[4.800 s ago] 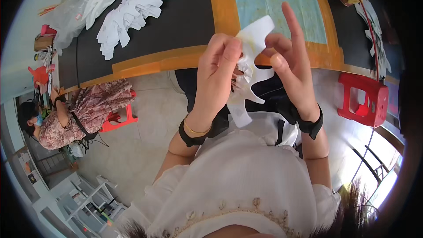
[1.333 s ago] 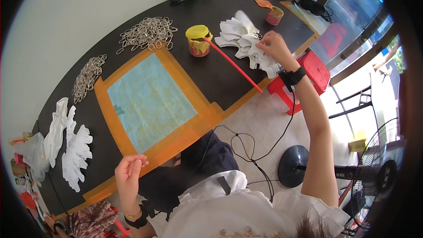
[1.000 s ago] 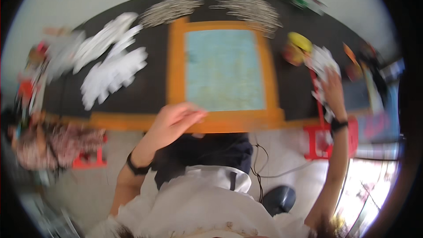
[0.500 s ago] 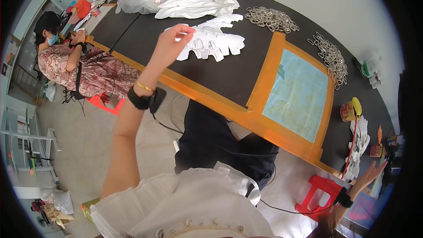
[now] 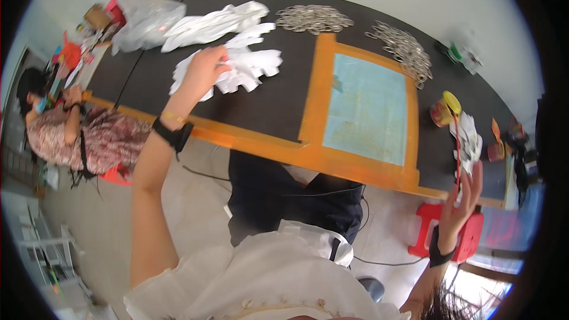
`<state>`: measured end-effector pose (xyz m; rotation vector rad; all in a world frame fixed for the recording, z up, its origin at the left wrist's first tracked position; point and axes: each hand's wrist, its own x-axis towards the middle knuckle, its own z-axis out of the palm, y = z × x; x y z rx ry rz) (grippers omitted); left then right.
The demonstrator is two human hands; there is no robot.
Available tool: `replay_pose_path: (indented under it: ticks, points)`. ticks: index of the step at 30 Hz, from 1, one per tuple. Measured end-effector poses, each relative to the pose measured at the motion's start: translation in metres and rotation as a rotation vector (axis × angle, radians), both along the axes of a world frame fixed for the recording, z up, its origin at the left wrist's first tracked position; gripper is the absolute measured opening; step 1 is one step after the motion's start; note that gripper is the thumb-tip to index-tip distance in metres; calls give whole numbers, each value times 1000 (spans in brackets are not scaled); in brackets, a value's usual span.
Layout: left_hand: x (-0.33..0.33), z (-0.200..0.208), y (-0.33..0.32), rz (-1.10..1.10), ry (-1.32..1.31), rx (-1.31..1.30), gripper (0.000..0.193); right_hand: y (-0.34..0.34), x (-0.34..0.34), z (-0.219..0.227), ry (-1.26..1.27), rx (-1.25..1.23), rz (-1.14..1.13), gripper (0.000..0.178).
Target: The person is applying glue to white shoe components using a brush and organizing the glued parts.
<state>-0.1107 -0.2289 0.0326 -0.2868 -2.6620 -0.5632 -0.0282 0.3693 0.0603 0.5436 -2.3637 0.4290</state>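
Okay, biggest first: the dark counter (image 5: 284,101) curves along the back and has orange tape (image 5: 252,139) down much of its front edge. A person (image 5: 89,136) sits off by the left end. The blue sheet (image 5: 370,112) lies right of centre in a wide orange frame, and the near border of that runs straight into the front edge. A red stool (image 5: 471,237) sits just below the edge on the right.

Back left there's a see-through plastic bag (image 5: 151,24) next to a long white bundle (image 5: 216,26), with a fan of white cutouts (image 5: 255,65) right in front. Decent strip of dark top between those and the frame; the right-hand gap is tighter. Two piles of metal rings (image 5: 314,19) sit toward the back, near the sheet's far edge. A smaller white stack (image 5: 470,136) is on the right.

Left hand (image 5: 210,68) is over the cutouts, thumb and forefinger curled; can't tell if it's got one. Right hand (image 5: 462,201) is spread, fingers up, around the front edge by the stack. Smallest stuff: a yellow-topped tin (image 5: 440,112) and a thin red stick (image 5: 457,145).
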Motion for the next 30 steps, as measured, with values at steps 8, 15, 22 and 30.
replay_pose_path:
  ticks: [8,15,22,30]
  points:
    - [8,72,123,-389,-421,266,16,-33,16,-16,-442,-216,135,27]
    - [-30,20,254,-741,-532,106,28,-48,11,-42,-719,-406,232,20]
    - [-57,14,265,-785,-509,65,39,-10,21,-46,-880,-767,102,20]
    - [-51,29,268,-809,-475,7,33,-34,12,-59,-943,-741,276,26]
